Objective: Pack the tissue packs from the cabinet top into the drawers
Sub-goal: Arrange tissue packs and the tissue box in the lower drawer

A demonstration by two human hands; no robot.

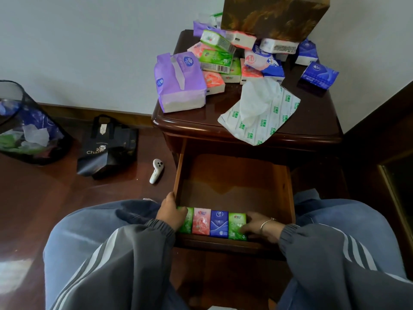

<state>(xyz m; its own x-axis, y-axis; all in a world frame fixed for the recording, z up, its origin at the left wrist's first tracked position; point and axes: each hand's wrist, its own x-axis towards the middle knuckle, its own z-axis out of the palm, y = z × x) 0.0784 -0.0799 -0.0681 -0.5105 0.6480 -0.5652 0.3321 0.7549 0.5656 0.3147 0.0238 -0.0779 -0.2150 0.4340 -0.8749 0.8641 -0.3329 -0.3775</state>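
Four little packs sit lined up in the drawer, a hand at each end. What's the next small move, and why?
Probably lift the right hand and fetch another pack from the pile on the cabinet top. The row of four packs sits along the drawer front with the left hand at its other end, and space behind is bare.

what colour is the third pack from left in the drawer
Third pack is dark blue with white print, between a pink pack and a green pack; head view.
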